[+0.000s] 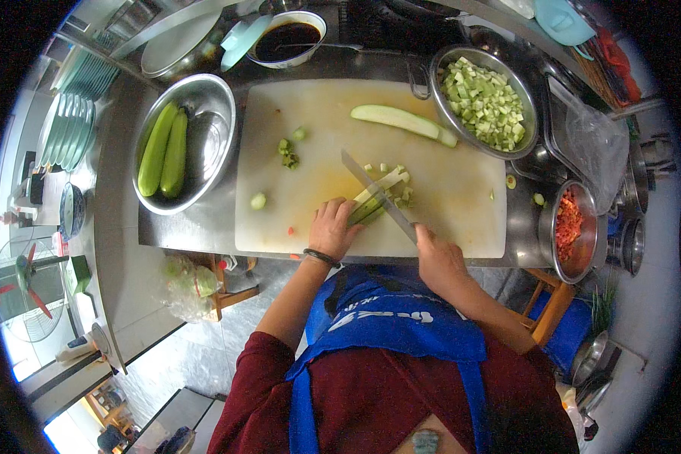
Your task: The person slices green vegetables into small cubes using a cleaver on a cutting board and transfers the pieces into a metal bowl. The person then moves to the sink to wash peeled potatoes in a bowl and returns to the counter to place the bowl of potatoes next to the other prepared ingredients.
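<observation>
My left hand [333, 228] presses down on a bundle of zucchini strips [369, 205] on the white cutting board [306, 232]. In my right hand [440, 256] is the handle of a kitchen knife [394, 213], its blade lying across the strips just right of my left fingers. Small cut cubes [403, 198] sit beside the blade's far side. Farther up the board rests a halved zucchini piece [397, 121], pale cut face showing. Zucchini end trimmings [286, 153] lie to the left, with another stub [258, 200] nearer the front.
A steel bowl [227, 153] at left holds two whole zucchini [159, 153]. Diced zucchini [482, 102] fills a steel bowl at the board's far right corner. Chopped red-orange pieces [568, 224] are in another steel bowl. Behind the board stands a bowl of dark liquid [288, 38].
</observation>
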The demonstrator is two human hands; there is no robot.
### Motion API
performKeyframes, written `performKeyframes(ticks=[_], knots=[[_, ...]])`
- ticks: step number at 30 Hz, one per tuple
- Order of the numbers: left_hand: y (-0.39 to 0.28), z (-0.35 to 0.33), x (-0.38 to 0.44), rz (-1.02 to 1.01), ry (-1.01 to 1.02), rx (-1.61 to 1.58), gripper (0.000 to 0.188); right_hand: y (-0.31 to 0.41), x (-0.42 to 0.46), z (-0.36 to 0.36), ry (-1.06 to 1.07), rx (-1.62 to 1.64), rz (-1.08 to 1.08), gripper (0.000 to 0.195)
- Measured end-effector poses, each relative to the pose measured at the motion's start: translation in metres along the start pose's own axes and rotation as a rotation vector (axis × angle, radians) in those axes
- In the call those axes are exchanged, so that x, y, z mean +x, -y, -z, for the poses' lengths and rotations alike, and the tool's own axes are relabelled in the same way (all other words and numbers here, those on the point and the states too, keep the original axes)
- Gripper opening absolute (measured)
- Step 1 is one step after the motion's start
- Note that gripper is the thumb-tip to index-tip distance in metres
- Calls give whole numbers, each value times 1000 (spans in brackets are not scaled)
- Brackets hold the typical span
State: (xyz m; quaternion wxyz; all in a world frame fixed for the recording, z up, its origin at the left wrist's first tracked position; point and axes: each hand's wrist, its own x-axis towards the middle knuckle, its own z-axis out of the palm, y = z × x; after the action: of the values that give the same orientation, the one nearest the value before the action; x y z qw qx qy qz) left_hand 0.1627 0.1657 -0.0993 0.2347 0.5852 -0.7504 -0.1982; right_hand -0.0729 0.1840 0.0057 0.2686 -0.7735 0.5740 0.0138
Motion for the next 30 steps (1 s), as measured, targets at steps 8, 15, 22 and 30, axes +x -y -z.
performKeyframes(ticks=[8,15,22,30], knots=[[1,3,-7,13,-35,24,53,7,-3,6,-46,60,37,33],[7,1,-12,7,-57,-22,53,8,-1,0,-26,54,58,32],[9,7,-16,16,-48,-2,54,9,4,-16,58,-29,42,31],[14,6,-23,19,-95,-56,49,19,-5,-6,9,28,116,33]])
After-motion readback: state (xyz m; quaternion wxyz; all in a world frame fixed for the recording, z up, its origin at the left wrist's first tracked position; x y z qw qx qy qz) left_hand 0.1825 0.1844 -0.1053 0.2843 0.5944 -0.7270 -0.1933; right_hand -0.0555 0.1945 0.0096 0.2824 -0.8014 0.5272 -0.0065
